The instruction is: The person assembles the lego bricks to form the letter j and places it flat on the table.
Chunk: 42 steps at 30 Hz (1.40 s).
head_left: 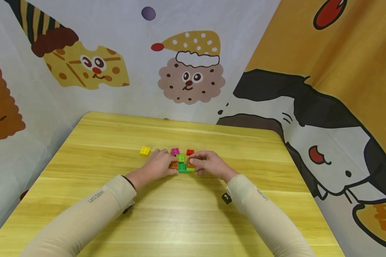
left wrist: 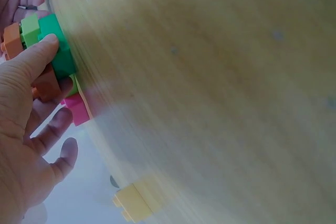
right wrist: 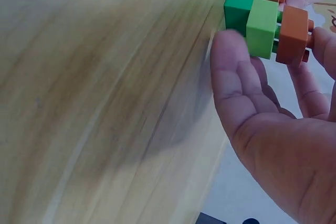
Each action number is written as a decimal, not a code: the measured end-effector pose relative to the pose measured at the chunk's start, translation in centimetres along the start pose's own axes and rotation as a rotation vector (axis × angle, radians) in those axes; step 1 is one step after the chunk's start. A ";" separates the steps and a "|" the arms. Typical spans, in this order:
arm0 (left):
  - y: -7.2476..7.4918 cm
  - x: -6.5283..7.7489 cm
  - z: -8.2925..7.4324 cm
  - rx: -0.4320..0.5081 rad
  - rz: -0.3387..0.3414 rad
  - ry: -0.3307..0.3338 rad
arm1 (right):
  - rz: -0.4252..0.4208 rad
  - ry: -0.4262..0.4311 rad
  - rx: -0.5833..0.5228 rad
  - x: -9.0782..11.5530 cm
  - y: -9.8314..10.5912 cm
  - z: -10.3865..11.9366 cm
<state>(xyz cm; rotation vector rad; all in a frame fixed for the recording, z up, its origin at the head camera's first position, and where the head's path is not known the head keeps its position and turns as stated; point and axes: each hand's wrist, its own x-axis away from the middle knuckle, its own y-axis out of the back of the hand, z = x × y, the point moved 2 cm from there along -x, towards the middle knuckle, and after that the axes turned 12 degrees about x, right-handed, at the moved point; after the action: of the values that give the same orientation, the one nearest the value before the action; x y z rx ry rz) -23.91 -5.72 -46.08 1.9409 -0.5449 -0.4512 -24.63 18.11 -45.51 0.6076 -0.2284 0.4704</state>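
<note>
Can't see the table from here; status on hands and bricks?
Left hand gripping brick stack. Right hand holding orange brick, studs showing beneath. Yellow brick apart, left; nothing seems in the way.

From here the bricks (head_left: 182, 167) look smooth plastic, the tabletop (head_left: 180, 217) glossy wood, the sleeves (head_left: 83, 214) and backdrop (head_left: 238, 43) matt cloth.

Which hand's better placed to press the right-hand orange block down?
Probably the right. The right hand is at that orange block, where a gap shows above the light green block. The left hand grips the opposite side, touching the green block, so suits steadying.
</note>
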 end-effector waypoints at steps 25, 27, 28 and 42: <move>0.1 0.2 0.7 0.019 0.009 0.026 | 0.016 -0.070 -0.059 -1.3 -0.6 0.4; 0.1 0.3 0.6 0.023 0.009 0.020 | 0.025 -0.059 -0.039 -1.1 -0.5 0.4; 0.1 0.4 0.5 0.027 0.009 0.018 | 0.023 -0.051 -0.016 -1.1 -0.4 0.3; 0.0 0.3 0.8 0.036 -0.002 0.016 | 0.020 0.236 0.222 -2.7 -0.9 1.1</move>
<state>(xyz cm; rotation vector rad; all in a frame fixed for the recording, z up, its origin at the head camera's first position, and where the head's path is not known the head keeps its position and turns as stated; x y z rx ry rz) -24.11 -6.51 -46.38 1.9784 -0.5440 -0.4292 -26.57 15.83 -45.98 0.7606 0.0431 0.5862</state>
